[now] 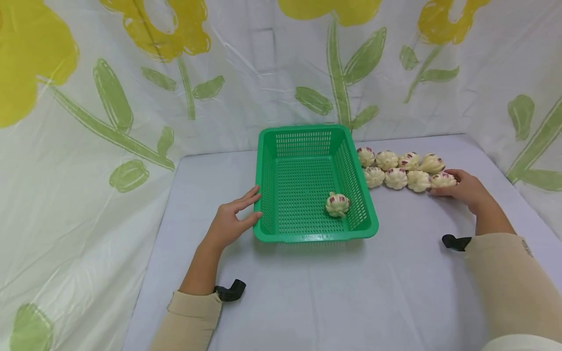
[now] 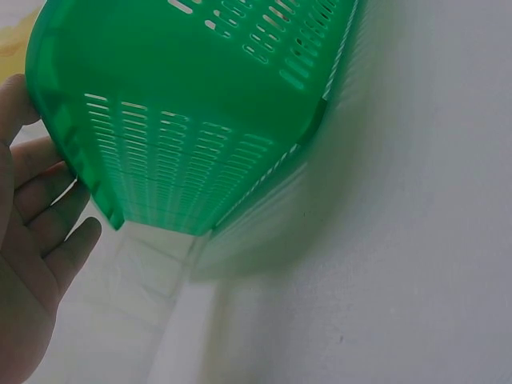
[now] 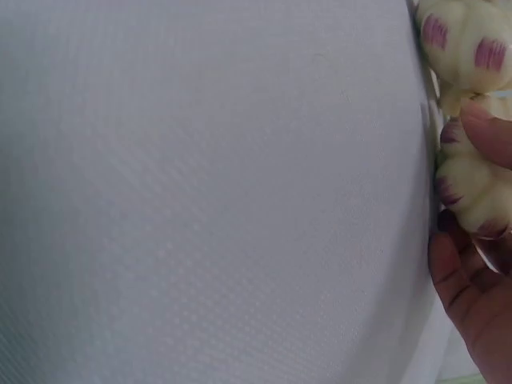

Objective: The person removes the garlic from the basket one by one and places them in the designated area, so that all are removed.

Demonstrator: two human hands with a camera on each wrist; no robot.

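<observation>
A green plastic basket (image 1: 312, 237) stands on the table with one garlic bulb (image 1: 337, 204) inside, near its right front corner. My left hand (image 1: 230, 222) touches the basket's left rim, its fingers fairly straight; the left wrist view shows this hand (image 2: 40, 232) against the basket's edge (image 2: 88, 172). To the right of the basket, several white garlic bulbs with purple marks lie in two rows. At the right end of the front row, my right hand (image 1: 467, 189) holds a garlic bulb (image 1: 442, 181) between thumb and fingers. This bulb (image 3: 472, 188) also shows in the right wrist view.
The back row of garlic bulbs (image 1: 387, 160) lies close to the basket's right wall. White sheeting (image 1: 272, 92) with yellow flowers and green leaves hangs behind and beside the table. A pale cloth (image 1: 342, 297) covers the table.
</observation>
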